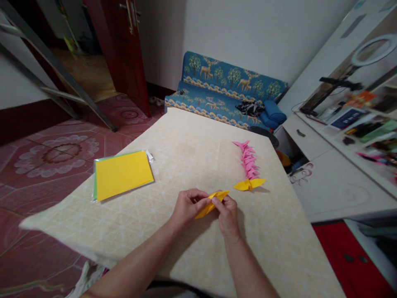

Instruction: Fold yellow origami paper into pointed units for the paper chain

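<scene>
Between my two hands is a folded piece of yellow origami paper (204, 211), long and pointed at its upper right end. My left hand (187, 205) pinches its left part between thumb and fingers. On its right part, my right hand (228, 212) presses with the thumb on top and fingers behind. Just beyond my right hand lies a finished-looking yellow paper crane (249, 184) with its wings spread. It sits at the near end of a row of pink paper cranes (248, 159).
A pack of yellow and green paper (124, 174) lies at the left on the cloth-covered table (186, 140). Behind the table stands a blue sofa (217, 97) with a deer pattern. Cluttered shelves and a white cabinet (338, 182) flank the right side; a metal ladder (58, 66) leans at the left.
</scene>
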`<state>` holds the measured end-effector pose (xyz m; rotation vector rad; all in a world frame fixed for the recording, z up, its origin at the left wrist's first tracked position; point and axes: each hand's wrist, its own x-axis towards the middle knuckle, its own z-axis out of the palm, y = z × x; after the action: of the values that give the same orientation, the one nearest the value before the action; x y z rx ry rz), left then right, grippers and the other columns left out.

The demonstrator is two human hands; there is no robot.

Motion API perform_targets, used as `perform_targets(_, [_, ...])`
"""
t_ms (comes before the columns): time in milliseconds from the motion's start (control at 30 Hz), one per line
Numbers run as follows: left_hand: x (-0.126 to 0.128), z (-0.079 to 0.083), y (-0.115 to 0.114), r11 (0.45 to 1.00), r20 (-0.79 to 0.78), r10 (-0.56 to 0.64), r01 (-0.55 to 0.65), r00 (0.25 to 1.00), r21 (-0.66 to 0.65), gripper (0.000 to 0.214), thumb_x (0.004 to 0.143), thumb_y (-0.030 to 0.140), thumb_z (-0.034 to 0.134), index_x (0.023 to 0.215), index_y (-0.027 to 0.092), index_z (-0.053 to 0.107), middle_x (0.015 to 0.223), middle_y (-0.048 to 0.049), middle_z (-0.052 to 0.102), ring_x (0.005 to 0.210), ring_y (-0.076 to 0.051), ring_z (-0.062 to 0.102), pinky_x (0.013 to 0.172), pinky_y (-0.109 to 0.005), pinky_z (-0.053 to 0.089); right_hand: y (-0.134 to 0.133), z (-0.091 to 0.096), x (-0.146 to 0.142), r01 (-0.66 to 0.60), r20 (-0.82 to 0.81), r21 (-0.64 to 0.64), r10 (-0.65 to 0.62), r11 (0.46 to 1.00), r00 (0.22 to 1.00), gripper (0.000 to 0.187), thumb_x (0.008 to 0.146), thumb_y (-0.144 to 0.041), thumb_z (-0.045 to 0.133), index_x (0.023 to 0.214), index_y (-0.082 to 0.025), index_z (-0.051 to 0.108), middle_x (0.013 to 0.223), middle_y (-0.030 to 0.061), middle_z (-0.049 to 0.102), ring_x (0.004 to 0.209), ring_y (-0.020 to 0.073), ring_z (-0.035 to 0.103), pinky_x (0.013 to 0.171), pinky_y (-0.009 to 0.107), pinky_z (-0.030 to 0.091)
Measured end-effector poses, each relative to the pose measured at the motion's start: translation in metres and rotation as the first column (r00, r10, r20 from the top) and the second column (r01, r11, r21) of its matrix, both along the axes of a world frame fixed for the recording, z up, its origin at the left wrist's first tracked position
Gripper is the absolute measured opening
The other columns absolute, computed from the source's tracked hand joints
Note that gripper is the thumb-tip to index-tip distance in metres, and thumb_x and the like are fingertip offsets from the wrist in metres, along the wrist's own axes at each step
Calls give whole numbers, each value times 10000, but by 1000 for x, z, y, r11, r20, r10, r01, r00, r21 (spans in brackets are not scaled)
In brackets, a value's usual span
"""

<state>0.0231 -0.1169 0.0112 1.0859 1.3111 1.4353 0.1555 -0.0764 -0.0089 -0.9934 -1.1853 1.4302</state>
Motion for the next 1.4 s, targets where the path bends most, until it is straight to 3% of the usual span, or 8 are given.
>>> perform_targets(433, [2, -4, -3, 1000, -44, 9, -8, 999, 26, 244, 722, 351, 657, 717, 110, 687, 654, -55, 654, 570, -123, 561, 521, -196, 415, -4, 0, -3, 26, 47, 19, -27, 999, 999, 178, 679, -342, 683, 682, -170, 636, 650, -5, 559, 603, 132, 491, 572, 235, 411])
perform_targets(700, [3, -6, -2, 997, -112, 67, -62, 991, 47, 217, 728, 334, 651, 717, 119, 681, 650, -51, 642, 548, -109, 548, 505, -190, 415, -6, 4, -4, -18, 45, 45, 16, 999, 999, 177, 699, -344, 682, 760, -184, 636, 697, -4, 586, 634, 136, 515, 588, 231, 413])
perform_targets(1100, [5, -1, -4, 996, -183, 77, -66, 980, 66, 211, 739, 325, 642, 701, 120, 679, 638, -49, 640, 516, -94, 524, 477, -184, 391, -6, 5, -6, 35, 70, 55, -38, 998, 997, 181, 705, -369, 667, 758, -207, 606, 692, -13, 567, 632, 145, 512, 584, 237, 412])
perform_targets(1400, [5, 0, -1, 1000, -43, 12, -12, 999, -8, 235, 728, 341, 661, 724, 108, 687, 647, -51, 654, 559, -115, 554, 522, -201, 419, -7, 6, -7, 56, 0, 3, -56, 998, 998, 177, 708, -342, 667, 733, -186, 587, 667, -23, 556, 610, 129, 495, 568, 223, 396])
